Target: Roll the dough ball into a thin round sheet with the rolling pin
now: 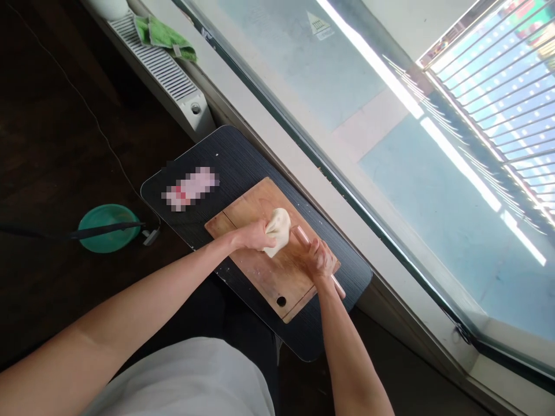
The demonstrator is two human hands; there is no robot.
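A pale piece of dough [278, 228], partly folded, is gripped at its left edge by my left hand [255, 234]. The dough is over the middle of a wooden cutting board [247, 211]; whether its underside touches the wood I cannot tell. My right hand [319, 259] is wrapped round a wooden rolling pin [300, 233] at the board's right side. One end of the pin points toward the dough with a small gap between them, and the other end reaches past the board's edge.
The board rests on a small dark table [234, 144] against a window ledge [303, 167]. A blurred pink and white item [191, 188] lies on the table's left part. Left of the table are a green basin [97, 242] and a radiator [151, 60] with a green cloth [167, 37].
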